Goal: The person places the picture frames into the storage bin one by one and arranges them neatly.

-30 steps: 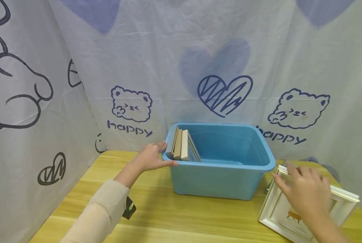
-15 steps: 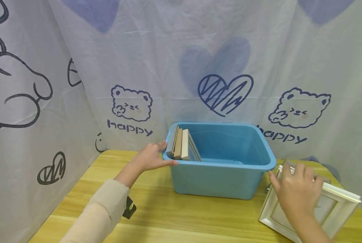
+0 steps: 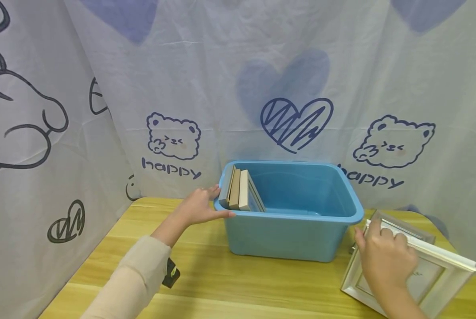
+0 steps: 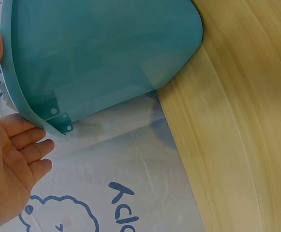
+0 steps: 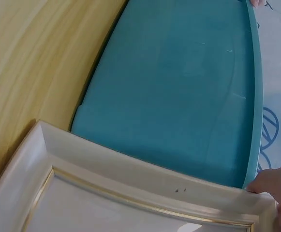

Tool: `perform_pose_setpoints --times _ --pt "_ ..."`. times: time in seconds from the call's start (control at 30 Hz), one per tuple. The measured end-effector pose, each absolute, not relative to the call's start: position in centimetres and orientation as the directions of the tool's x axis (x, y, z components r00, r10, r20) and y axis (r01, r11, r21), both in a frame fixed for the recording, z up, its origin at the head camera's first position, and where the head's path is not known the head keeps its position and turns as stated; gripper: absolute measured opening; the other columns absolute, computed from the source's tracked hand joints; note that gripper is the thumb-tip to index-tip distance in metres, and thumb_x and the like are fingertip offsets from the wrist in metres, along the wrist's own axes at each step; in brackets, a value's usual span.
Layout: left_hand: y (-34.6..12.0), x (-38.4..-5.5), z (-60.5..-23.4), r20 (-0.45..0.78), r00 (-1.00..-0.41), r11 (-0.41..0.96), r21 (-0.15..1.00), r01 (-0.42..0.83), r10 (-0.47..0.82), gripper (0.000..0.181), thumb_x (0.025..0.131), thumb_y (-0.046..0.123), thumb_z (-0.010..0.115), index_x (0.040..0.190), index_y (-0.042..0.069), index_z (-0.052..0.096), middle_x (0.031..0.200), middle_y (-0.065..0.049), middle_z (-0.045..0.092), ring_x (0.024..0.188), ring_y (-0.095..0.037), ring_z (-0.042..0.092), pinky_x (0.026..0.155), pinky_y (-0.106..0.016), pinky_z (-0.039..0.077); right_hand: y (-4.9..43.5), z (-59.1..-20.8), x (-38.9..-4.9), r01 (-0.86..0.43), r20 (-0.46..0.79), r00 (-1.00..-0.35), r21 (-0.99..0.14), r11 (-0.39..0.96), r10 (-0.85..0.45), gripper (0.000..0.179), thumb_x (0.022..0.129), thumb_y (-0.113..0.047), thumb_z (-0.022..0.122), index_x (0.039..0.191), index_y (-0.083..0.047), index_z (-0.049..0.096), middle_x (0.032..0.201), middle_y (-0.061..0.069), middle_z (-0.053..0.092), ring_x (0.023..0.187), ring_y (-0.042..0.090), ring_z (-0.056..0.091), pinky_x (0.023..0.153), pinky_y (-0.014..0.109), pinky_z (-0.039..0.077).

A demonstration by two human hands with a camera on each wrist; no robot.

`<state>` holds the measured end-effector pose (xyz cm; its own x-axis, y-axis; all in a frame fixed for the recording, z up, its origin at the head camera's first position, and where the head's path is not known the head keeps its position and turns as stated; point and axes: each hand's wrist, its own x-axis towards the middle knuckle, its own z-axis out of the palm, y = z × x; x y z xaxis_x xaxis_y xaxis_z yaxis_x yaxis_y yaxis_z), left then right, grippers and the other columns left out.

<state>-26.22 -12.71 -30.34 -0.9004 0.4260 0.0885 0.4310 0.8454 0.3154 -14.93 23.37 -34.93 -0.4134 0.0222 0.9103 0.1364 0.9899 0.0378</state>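
At the right near side of the wooden table (image 3: 230,283), the person's right hand (image 3: 387,257) has its fingers bent over the top edge of a white picture frame (image 3: 425,274), gripping it near its left corner, with the thumb at that corner. The frame leans upright, tilted, just to the right of the blue bin (image 3: 279,239); its gold inner line catches some light. Just beyond it a grey frame (image 3: 409,227) pokes out, partly hidden.

The left hand (image 3: 200,207) is spread at the bin's left end, thumb laid along the near rim and fingers against the left side, touching it without closing round anything. Inside the bin, flat frames (image 3: 243,190) stand on edge, crowded against the left wall. A pale sleeve (image 3: 128,279) covers the left forearm, and a printed curtain (image 3: 222,84) hangs behind everything.
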Motion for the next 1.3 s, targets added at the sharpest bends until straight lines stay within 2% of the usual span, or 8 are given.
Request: perform_pose_setpoints --times 0.2,0.4,0.57,0.8,0.83,0.93,1.03,1.3 --pt "-12.7 -26.2 -30.3 0.086 -0.901 0.846 0.316 0.429 0.425 0.093 0.076 0.061 0.064 0.138 -0.003 0.037 0.145 -0.021 0.034 0.04 -0.008 0.018 0.047 -0.023 0.034 23.0 -35.4 -15.1 0.096 0.925 -0.375 -0.029 0.995 0.063 0.048 0.094 -0.036 0.042 0.086 0.009 0.057 0.039 0.014 0.038 0.032 0.026 0.028 0.035 0.027 0.012" --pt "-12.8 -26.0 -30.4 0.099 -0.9 0.849 0.3 0.434 0.425 0.092 0.076 0.062 0.063 0.137 -0.003 0.038 0.144 -0.02 0.036 0.043 -0.007 0.027 0.071 -0.035 0.053 22.8 -35.3 -15.0 0.091 0.923 -0.38 -0.03 0.995 0.062 0.047 0.093 -0.034 0.041 0.075 0.007 0.052 0.039 0.014 0.038 0.034 0.029 0.032 0.034 0.026 0.011" --pt "-12.8 -25.9 -30.4 0.103 -0.901 0.849 0.303 0.432 0.421 0.091 0.076 0.061 0.062 0.137 -0.003 0.039 0.144 -0.02 0.036 0.043 -0.008 0.027 0.085 -0.037 0.052 22.7 -35.1 -14.5 0.1 0.924 -0.379 -0.001 0.995 0.039 0.059 0.097 -0.043 0.032 0.069 0.006 0.05 0.037 0.011 0.034 0.034 0.027 0.031 0.033 0.025 0.011" --pt "-12.7 -26.1 -30.4 0.116 -0.897 0.843 0.311 0.44 0.426 0.092 0.076 0.061 0.064 0.136 -0.004 0.039 0.143 -0.021 0.037 0.042 -0.009 0.019 0.061 -0.026 0.045 22.4 -35.1 -13.3 0.058 0.947 -0.317 -0.026 0.998 0.043 0.07 0.096 -0.055 0.027 0.069 0.004 0.052 0.037 0.011 0.033 0.034 0.028 0.031 0.033 0.027 0.013" --pt "-12.7 -26.1 -30.5 0.113 -0.898 0.842 0.313 0.439 0.426 0.092 0.076 0.061 0.064 0.136 -0.004 0.039 0.143 -0.021 0.036 0.043 -0.01 0.02 0.06 -0.028 0.046 22.4 -35.0 -12.9 0.041 0.946 -0.322 -0.026 0.999 0.038 0.069 0.096 -0.055 0.028 0.071 0.004 0.053 0.037 0.011 0.036 0.034 0.028 0.032 0.033 0.027 0.014" --pt "-12.7 -26.1 -30.5 0.118 -0.898 0.846 0.303 0.439 0.424 0.091 0.076 0.061 0.064 0.136 -0.004 0.04 0.143 -0.021 0.038 0.047 -0.015 0.042 0.073 -0.034 0.053 22.4 -35.0 -12.0 0.015 0.931 -0.363 -0.038 0.999 0.041 0.07 0.095 -0.057 0.028 0.076 0.004 0.057 0.041 0.014 0.043 0.037 0.03 0.037 0.034 0.028 0.018" --pt "-12.8 -26.1 -30.5 0.123 -0.898 0.848 0.298 0.439 0.422 0.091 0.076 0.061 0.063 0.136 -0.004 0.04 0.143 -0.02 0.038 0.067 -0.026 0.058 0.092 -0.043 0.049 22.2 -35.1 -11.4 0.003 0.917 -0.394 -0.072 0.997 0.067 0.073 0.094 -0.06 0.028 0.078 0.003 0.06 0.044 0.016 0.048 0.041 0.032 0.041 0.033 0.03 0.02" --pt "-12.8 -26.2 -30.5 0.112 -0.9 0.848 0.304 0.435 0.422 0.092 0.076 0.062 0.063 0.137 -0.003 0.039 0.144 -0.02 0.037 0.051 -0.016 0.044 0.092 -0.041 0.048 21.5 -35.3 -10.2 0.032 0.852 -0.492 -0.185 0.982 0.177 0.077 0.093 -0.061 0.021 0.089 0.001 0.067 0.069 0.024 0.064 0.056 0.038 0.054 0.039 0.044 0.039"
